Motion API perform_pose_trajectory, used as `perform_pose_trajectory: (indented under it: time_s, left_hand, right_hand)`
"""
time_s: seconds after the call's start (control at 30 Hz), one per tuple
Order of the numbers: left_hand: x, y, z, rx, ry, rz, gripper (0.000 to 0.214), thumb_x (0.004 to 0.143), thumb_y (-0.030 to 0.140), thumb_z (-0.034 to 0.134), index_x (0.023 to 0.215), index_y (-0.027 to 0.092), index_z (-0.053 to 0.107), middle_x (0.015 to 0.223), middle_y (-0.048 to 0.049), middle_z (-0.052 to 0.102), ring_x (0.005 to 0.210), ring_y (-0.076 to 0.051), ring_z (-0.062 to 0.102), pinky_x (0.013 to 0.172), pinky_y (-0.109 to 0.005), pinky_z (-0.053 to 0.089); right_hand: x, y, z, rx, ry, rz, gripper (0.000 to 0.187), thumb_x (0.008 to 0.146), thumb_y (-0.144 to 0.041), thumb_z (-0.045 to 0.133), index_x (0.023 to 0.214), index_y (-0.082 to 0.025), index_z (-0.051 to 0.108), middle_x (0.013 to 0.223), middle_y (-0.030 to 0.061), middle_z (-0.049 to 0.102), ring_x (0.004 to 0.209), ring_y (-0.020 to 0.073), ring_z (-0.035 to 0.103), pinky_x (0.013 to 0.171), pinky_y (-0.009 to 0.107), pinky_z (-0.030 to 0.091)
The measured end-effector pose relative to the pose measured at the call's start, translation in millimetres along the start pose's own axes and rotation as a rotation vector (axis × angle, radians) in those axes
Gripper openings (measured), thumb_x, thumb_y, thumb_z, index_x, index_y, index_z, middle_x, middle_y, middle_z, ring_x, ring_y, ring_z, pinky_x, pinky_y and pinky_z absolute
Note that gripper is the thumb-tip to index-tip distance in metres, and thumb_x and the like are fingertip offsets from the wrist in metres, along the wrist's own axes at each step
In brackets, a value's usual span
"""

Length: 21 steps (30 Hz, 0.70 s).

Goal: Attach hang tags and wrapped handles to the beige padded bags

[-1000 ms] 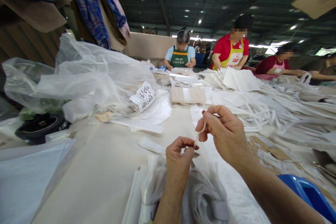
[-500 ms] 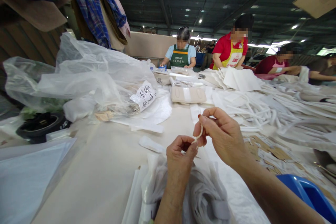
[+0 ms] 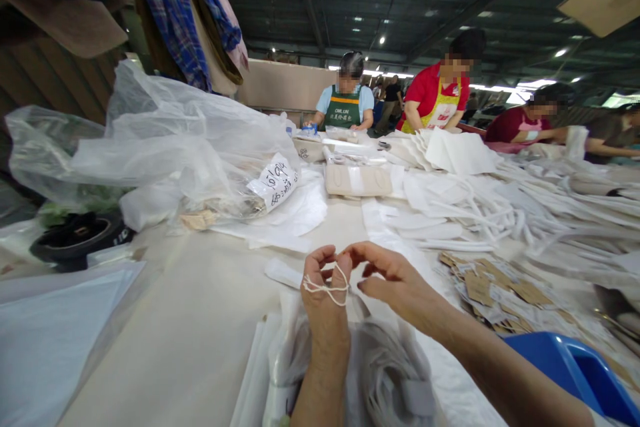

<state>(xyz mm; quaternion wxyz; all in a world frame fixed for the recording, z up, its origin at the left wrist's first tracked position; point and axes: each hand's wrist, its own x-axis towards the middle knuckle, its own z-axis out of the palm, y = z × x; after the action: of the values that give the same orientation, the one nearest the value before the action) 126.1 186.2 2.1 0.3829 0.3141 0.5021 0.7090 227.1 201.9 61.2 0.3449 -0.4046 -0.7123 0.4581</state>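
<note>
A thin white string (image 3: 327, 288) is looped around the thumb and across the fingers of my left hand (image 3: 320, 300), which is curled closed on it. My right hand (image 3: 387, 277) reaches in from the right, its index fingertip touching near the left thumb tip. The right thumb stands apart from that index finger, and no held thing shows between them. Below both hands lies a bundle of white and grey wrapped material (image 3: 393, 370), partly covered by my left forearm.
A large clear plastic bag (image 3: 190, 127) with a handwritten label lies at the left. Brown card tags (image 3: 480, 283) and a blue plastic container (image 3: 565, 360) are on the right. White strips (image 3: 480, 207) pile up behind. Several people (image 3: 345, 100) work across the table.
Both hands have come down and to the left. The string, earlier pinched between the two hands, now loops around the left thumb and fingers. My right fingers have let go of it.
</note>
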Motion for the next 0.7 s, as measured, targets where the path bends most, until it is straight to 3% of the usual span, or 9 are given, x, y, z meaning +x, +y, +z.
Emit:
perform_pose_trajectory:
  time_s: [0.1, 0.2, 0.27, 0.5, 0.6, 0.7]
  left_hand:
    - [2, -2, -1.3, -0.083, -0.003, -0.059, 0.044, 0.07, 0.047, 0.066, 0.1, 0.017, 0.055, 0.085, -0.0042, 0.064, 0.072, -0.016, 0.062, 0.063, -0.027, 0.048]
    - [2, 0, -1.0, -0.156, 0.003, -0.104, 0.042, 0.07, 0.047, 0.066, 0.098, 0.017, 0.056, 0.084, -0.0025, 0.063, 0.069, -0.015, 0.061, 0.063, -0.026, 0.047]
    - [2, 1, -0.1, -0.21, 0.023, -0.107, 0.038, 0.07, 0.045, 0.066, 0.094, 0.017, 0.058, 0.085, -0.0023, 0.063, 0.072, -0.014, 0.061, 0.066, -0.026, 0.047]
    - [8, 2, 0.4, -0.273, 0.051, -0.15, 0.03, 0.065, 0.042, 0.066, 0.079, 0.016, 0.061, 0.08, -0.0037, 0.066, 0.072, -0.014, 0.059, 0.064, -0.024, 0.043]
    - [5, 3, -0.1, -0.059, -0.063, -0.097, 0.016, 0.062, 0.029, 0.063, 0.072, 0.017, 0.059, 0.065, 0.0005, 0.061, 0.06, -0.013, 0.055, 0.058, -0.023, 0.04]
    - [-2, 5, 0.7, 0.534, -0.274, 0.072, 0.007, 0.065, 0.02, 0.052, 0.06, 0.018, 0.056, 0.054, -0.0014, 0.057, 0.054, -0.016, 0.053, 0.055, -0.027, 0.036]
  right_hand:
    - [-1, -1, 9, -0.005, -0.152, -0.054, 0.028, 0.062, -0.009, 0.051, 0.087, -0.018, 0.056, 0.087, 0.0, 0.059, 0.084, 0.0152, 0.053, 0.072, 0.026, 0.041]
    - [-2, 3, 16, 0.134, -0.2, -0.003, 0.01, 0.075, -0.024, 0.055, 0.083, -0.017, 0.054, 0.075, -0.0019, 0.054, 0.068, 0.0118, 0.05, 0.062, 0.024, 0.041]
    - [-1, 9, 15, 0.188, -0.211, 0.03, 0.018, 0.082, -0.035, 0.051, 0.081, -0.017, 0.055, 0.066, -0.004, 0.049, 0.057, 0.0095, 0.045, 0.054, 0.022, 0.039]
    - [6, 19, -15, -0.212, 0.027, -0.031, 0.032, 0.084, -0.044, 0.051, 0.072, -0.018, 0.065, 0.065, -0.0014, 0.056, 0.065, 0.0146, 0.05, 0.06, 0.027, 0.039]
    - [10, 15, -28, -0.558, 0.08, 0.037, 0.035, 0.087, -0.043, 0.046, 0.068, -0.018, 0.062, 0.059, -0.0016, 0.055, 0.06, 0.015, 0.051, 0.055, 0.026, 0.037]
    - [12, 15, -34, -1.017, 0.086, 0.239, 0.034, 0.092, -0.033, 0.04, 0.074, -0.016, 0.065, 0.069, 0.0063, 0.065, 0.068, 0.0199, 0.059, 0.061, 0.029, 0.039]
